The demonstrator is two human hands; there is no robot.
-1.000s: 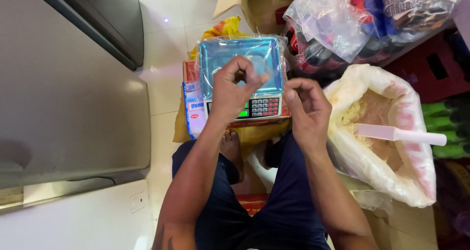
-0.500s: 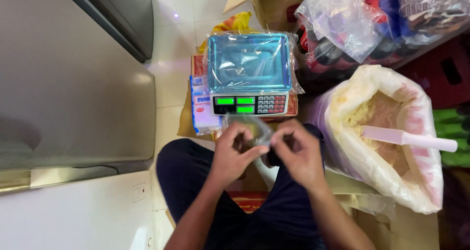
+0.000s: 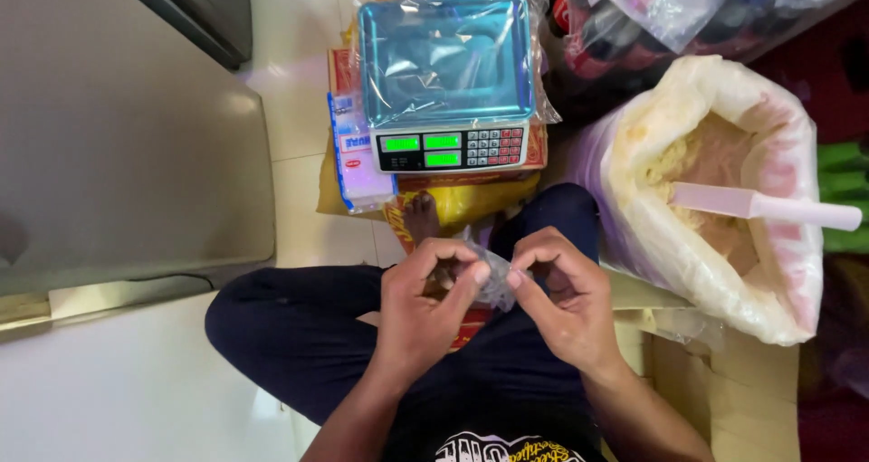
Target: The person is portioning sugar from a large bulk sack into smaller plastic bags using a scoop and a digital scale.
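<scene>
— Holding what, exactly, between the two hands?

— A small clear plastic bag, crumpled, just over the lap and near the body. The left hand has thumb and fingers pinched together on its left side; the right hand is pinched shut on its right edge. Something dark seems to sit under the left fingers, but I cannot tell what.

— And around it?

— Just beyond the hands, a bare foot, then a digital weighing scale with a blue plastic-wrapped pan, resting on flat packets on the floor. To the right stands an open sack of pale powder with a pink scoop lying in it.

— What might go wrong?

— I judge the film thin and slippery; a loose pinch on either side could let the bag slip and spill, and pulling the two grips apart too hard could tear it.
</scene>
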